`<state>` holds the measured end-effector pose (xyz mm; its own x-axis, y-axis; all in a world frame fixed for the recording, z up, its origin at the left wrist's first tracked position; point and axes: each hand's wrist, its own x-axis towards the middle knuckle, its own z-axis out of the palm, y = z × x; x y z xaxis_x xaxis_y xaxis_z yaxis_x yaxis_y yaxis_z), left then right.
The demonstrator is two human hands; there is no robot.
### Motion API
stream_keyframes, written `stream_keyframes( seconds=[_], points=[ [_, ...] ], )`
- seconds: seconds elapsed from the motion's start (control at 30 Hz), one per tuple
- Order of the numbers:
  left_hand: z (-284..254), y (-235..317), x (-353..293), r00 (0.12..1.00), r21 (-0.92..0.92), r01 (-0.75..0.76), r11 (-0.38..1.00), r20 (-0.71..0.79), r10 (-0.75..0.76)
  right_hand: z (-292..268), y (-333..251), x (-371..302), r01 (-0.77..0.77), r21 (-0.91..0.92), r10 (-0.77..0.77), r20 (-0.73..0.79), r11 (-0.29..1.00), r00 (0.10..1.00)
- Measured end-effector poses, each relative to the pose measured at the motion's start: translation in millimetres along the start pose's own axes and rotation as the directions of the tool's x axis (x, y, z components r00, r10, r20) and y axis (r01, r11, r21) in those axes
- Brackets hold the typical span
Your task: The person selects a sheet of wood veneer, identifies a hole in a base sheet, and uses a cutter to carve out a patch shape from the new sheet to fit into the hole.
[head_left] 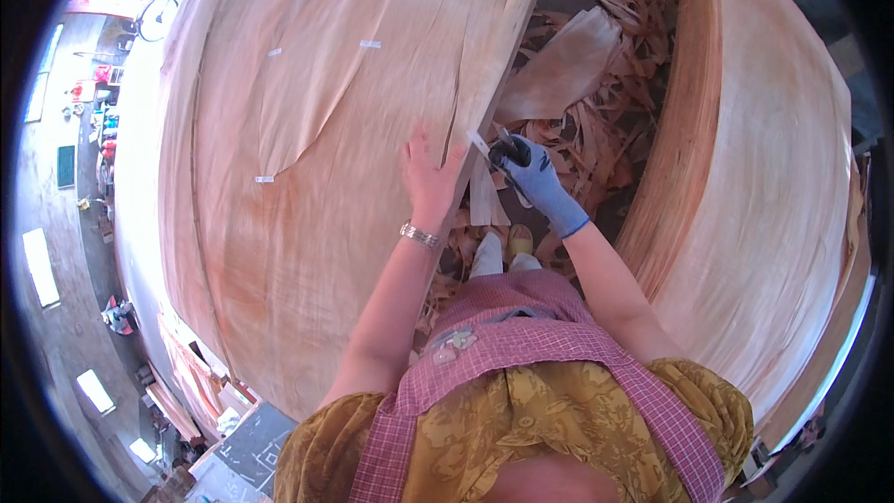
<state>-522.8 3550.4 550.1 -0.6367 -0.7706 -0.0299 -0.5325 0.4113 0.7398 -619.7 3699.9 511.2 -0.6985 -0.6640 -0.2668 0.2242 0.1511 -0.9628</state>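
Under the left hand (pixel 432 184) lies pale, split veneer (pixel 345 186)

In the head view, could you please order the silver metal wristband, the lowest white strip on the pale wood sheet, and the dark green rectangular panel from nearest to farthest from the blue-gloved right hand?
1. Wristband: left of the right hand.
2. White strip: farther left, on the wood sheet.
3. Green panel: far left, beyond the sheet.
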Motion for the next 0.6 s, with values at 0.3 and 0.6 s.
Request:
stream_keyframes(
  seconds=[0.3, 0.6],
  points=[
    [19.9, -49.8, 10.6, 0.965, 0.44, -0.223, 0.87, -0.029, 0.261, 22.4, -3.2, 85.9, 0.103, -0.51, 0.007, 0.21, 0.854, 0.978],
    [27.4, -64.3, 20.5, 0.907, 0.608, -0.343, 0.716, 0.015, 0.422, 23.7, 31.7, 105.4, -0.02, -0.447, 0.08, 0.115, 0.894, 0.99]
  ],
)
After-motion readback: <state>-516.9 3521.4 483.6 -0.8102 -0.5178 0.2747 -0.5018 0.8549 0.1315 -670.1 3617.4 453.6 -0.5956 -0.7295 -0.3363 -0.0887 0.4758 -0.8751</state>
